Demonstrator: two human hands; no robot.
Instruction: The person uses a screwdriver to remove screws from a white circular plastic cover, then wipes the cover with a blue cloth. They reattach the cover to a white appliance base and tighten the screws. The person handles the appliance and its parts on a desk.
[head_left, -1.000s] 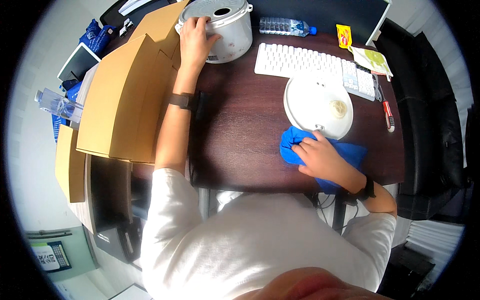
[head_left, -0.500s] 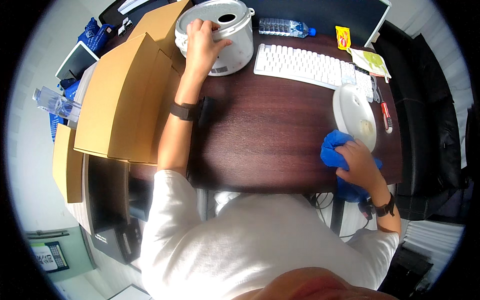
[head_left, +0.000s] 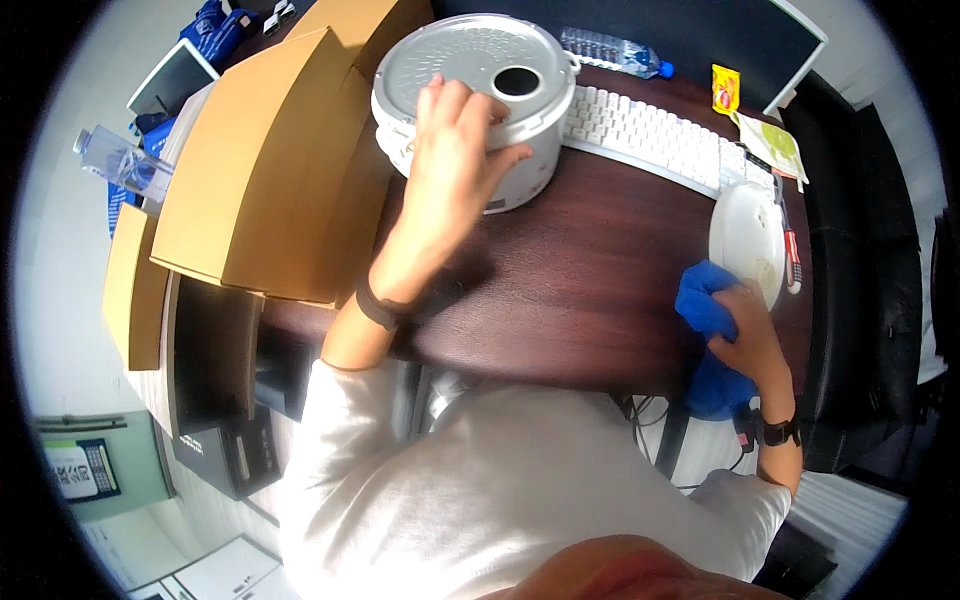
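Note:
A round white rice cooker (head_left: 535, 165) stands on the desk, topped by a grey metal lid (head_left: 440, 50) with a dark round hole. My left hand (head_left: 452, 150) grips its near rim, fingers bent over the lid's edge and thumb against the outer side. At the right, my right hand (head_left: 750, 335) is closed around a bunched blue cloth (head_left: 706, 300), part of which hangs past the desk's near edge. Just beyond that hand lies an oval white lid-like piece (head_left: 740, 235) with stains on it. The fingertips in the cloth are hidden.
Open cardboard boxes (head_left: 240, 170) crowd the left side. Behind the cooker are a white keyboard (head_left: 650, 135), a water bottle (head_left: 615, 52) and a monitor (head_left: 700, 35). A yellow packet (head_left: 726, 88) and a red-handled screwdriver (head_left: 792, 262) lie at the right. A black sofa (head_left: 860, 270) adjoins.
The rice cooker has come nearer to me with my left hand on its rim, and now overlaps the keyboard's left end. My right hand keeps the cloth beside the oval piece. The view has shifted.

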